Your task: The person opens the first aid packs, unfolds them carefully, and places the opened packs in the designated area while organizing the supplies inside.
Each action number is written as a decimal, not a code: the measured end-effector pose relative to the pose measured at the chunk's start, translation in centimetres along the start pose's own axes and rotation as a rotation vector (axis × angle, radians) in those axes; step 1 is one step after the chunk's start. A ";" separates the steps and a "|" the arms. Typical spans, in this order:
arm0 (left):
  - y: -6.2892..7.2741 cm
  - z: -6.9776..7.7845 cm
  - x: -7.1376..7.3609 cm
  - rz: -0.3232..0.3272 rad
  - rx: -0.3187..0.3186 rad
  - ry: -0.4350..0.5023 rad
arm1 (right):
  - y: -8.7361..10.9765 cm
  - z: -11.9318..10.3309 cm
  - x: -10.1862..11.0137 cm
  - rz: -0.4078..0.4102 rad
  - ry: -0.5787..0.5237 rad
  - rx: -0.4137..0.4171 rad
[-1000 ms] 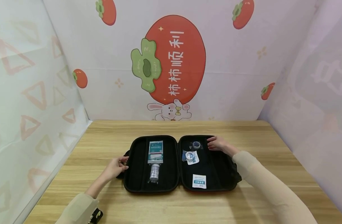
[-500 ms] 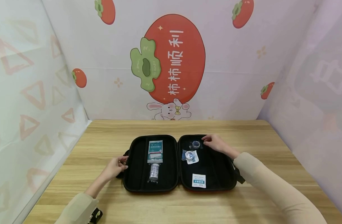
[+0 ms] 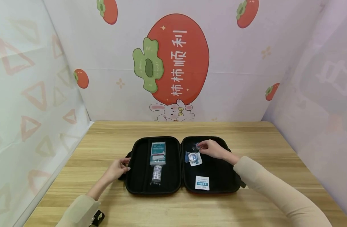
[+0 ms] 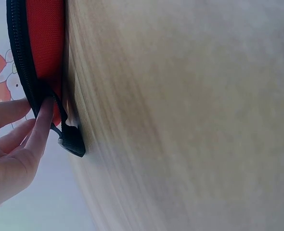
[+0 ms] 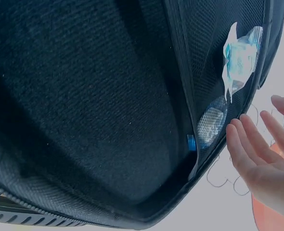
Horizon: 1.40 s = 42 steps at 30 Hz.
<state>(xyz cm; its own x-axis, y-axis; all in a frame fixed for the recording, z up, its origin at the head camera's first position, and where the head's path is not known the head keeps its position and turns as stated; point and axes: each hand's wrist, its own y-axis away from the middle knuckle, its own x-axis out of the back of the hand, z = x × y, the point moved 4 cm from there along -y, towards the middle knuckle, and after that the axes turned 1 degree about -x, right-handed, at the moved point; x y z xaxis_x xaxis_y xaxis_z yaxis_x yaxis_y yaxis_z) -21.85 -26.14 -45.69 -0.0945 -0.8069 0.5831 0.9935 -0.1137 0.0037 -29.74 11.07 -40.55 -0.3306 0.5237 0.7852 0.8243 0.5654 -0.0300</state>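
An opened zippered case (image 3: 167,186) lies flat, black inside and red outside in the left wrist view. My left hand (image 3: 119,169) pinches its left rim between thumb and fingers, beside a black zipper pull (image 4: 72,140). Over the right half hovers my right hand (image 3: 214,149), fingertips at a small clear-wrapped roll (image 3: 197,146) that they partly cover. In the right wrist view those fingers are extended, the thumb stands apart, and nothing is between them. Just below the roll sits another wrapped round item (image 3: 192,157) on a white-and-blue packet (image 3: 197,163).
The left half holds a green packet (image 3: 158,148) and a wrapped white cylinder (image 3: 157,174). A white-and-teal sachet (image 3: 202,183) lies low in the right half. A mesh pocket (image 5: 212,57) lines part of that side. The wooden table (image 3: 173,211) meets printed cloth walls behind.
My right hand has moved left, from the upper middle of the case's right half to the small roll. The right half's inner flap has dropped from view. My left hand stays at the rim.
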 end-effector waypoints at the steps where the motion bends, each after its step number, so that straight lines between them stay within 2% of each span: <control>1: 0.0 0.0 0.0 0.001 0.000 0.001 | 0.0 -0.1 -0.1 -0.009 -0.001 0.001; 15: -0.1 0.1 0.0 -0.002 -0.007 0.004 | -0.2 -0.5 -1.5 -0.084 0.051 0.071; 22: -0.1 0.1 0.0 0.002 -0.028 -0.011 | -0.4 -0.6 -2.1 -0.089 0.092 0.106; 29: -0.1 0.1 0.0 0.001 -0.007 -0.004 | -0.7 -0.8 -2.9 -0.072 0.182 0.178; 37: 0.1 0.3 0.0 -0.002 -0.030 -0.005 | -0.8 -0.7 -3.5 -0.068 0.221 0.170; 42: 0.1 0.2 0.1 -0.003 -0.018 -0.004 | -0.8 -0.7 -3.5 -0.049 0.219 0.163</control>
<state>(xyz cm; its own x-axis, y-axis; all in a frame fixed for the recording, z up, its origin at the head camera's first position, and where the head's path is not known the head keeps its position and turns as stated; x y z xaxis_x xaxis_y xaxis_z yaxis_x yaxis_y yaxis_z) -21.78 -26.08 -45.43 -0.0976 -0.8039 0.5867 0.9919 -0.1268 -0.0088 -28.90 8.36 -42.81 -0.2466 0.3528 0.9026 0.7190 0.6911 -0.0737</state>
